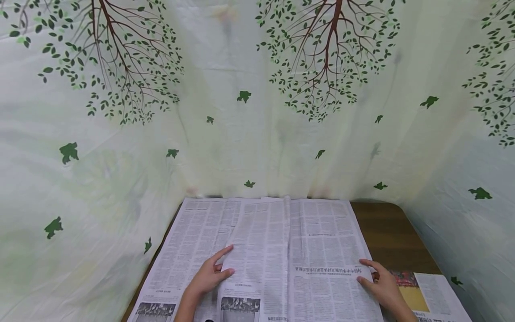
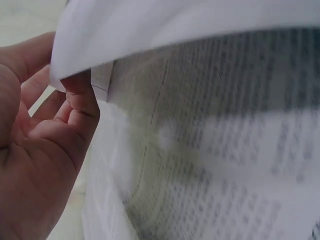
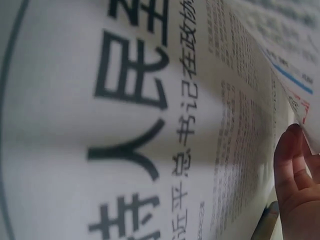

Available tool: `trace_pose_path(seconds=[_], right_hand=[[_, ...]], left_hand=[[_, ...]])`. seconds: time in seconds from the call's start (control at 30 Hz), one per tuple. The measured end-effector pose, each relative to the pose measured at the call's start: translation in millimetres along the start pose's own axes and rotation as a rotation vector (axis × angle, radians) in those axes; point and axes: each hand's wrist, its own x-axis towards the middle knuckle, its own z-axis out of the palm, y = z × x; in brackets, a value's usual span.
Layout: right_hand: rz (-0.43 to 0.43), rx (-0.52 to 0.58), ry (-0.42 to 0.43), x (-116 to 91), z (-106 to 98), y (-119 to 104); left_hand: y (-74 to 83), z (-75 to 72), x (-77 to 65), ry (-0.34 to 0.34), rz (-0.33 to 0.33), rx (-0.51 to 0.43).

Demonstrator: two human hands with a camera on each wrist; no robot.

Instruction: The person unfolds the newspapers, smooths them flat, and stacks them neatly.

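Observation:
A newspaper sheet (image 1: 259, 232) with a raised crease down its middle lies over other spread newspaper pages (image 1: 195, 232). My left hand (image 1: 207, 275) pinches its left edge; in the left wrist view the lifted paper (image 2: 175, 25) passes between the thumb and fingers of that hand (image 2: 45, 135), with printed columns beneath. At the opposite edge my right hand (image 1: 382, 286) pinches the paper. The right wrist view shows that hand (image 3: 300, 195) with its fingertips at the sheet's edge, above a page with large black characters (image 3: 132, 145).
A brown wooden table (image 1: 386, 223) shows to the right of the pages. Another newspaper with a colour picture (image 1: 412, 290) lies at the lower right. Light cloth (image 1: 249, 147) printed with trees and leaves hangs behind and on both sides.

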Motion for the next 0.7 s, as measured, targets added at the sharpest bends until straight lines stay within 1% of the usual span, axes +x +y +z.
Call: trace_pose_path(seconds=[0.17, 0.33, 0.4, 0.57, 0.63, 0.7], right_hand=[[-0.007, -0.020, -0.022, -0.1, -2.3, -0.9], [-0.019, -0.030, -0.037, -1.1, -6.0, -1.6], [-0.029, -0.034, -0.035, -0.9, -7.2, -1.1], [-0.047, -0.053, -0.027, -0.4, -9.5, 2.1], [-0.056, -0.063, -0.019, -0.2, -10.0, 4.0], [-0.062, -0.066, -0.013, 0.1, -10.1, 5.5]], left_hand=[[-7.2, -9.1, -5.0, 0.038, -0.034, 0.061], [-10.0, -18.3, -8.4, 0.097, -0.042, 0.120], [-10.5, -23.1, -9.7, 0.113, -0.041, 0.117], [-13.5, -37.1, -13.7, 0.128, -0.042, 0.065], [-15.2, -42.8, -15.4, 0.140, -0.043, 0.068], [-16.4, -48.1, -17.4, 0.169, -0.048, 0.087]])
